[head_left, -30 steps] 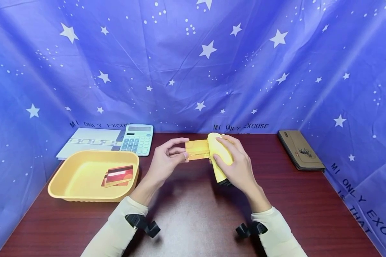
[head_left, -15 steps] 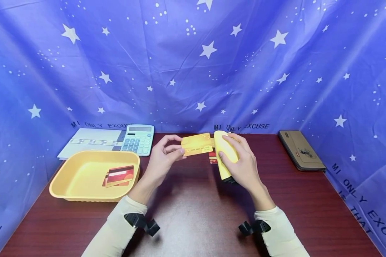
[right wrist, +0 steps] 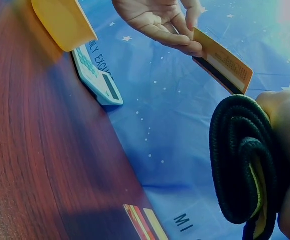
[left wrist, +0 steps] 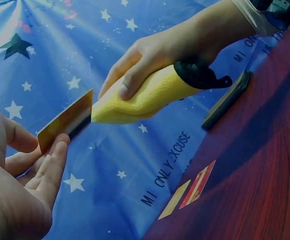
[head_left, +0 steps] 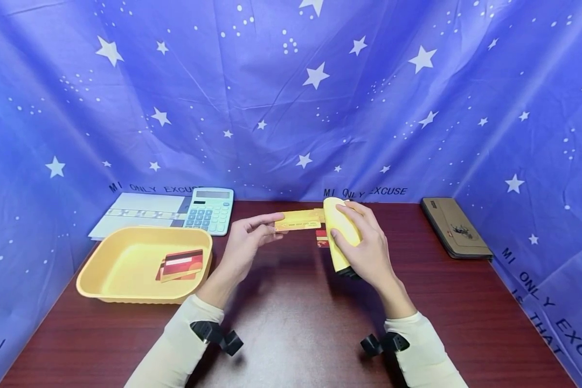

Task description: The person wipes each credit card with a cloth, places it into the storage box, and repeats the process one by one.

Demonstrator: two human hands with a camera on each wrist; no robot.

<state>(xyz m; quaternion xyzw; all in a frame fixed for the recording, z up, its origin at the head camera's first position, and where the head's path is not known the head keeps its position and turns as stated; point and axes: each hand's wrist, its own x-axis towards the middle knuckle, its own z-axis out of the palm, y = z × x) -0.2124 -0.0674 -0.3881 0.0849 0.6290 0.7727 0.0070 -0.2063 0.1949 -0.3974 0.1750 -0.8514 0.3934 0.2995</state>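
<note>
My left hand [head_left: 244,240] pinches a gold bank card [head_left: 298,221] by its left end between thumb and fingers, above the table. The left wrist view shows the card [left wrist: 67,122] tilted, its far end right by a folded yellow cloth [left wrist: 145,97]. My right hand [head_left: 366,242] grips that cloth from above. In the right wrist view, the cloth's [right wrist: 240,155] rolled black end shows, and the card's [right wrist: 222,60] dark stripe faces this camera. On the table beyond lie a red card [left wrist: 198,185] and a yellow card [left wrist: 174,200], partly hidden in the head view.
A yellow basin [head_left: 102,293] at left contains red cards [head_left: 183,263]. Behind it are a light blue calculator [head_left: 208,213] and a white flat box [head_left: 138,207]. A brown wallet [head_left: 456,229] lies at the right back. Blue starry curtains [head_left: 271,81] surround the dark red table [head_left: 291,323].
The card's right end, earlier covered by the cloth, came out as the right hand and cloth shifted slightly right. Since then the left hand has tilted the card flatter.
</note>
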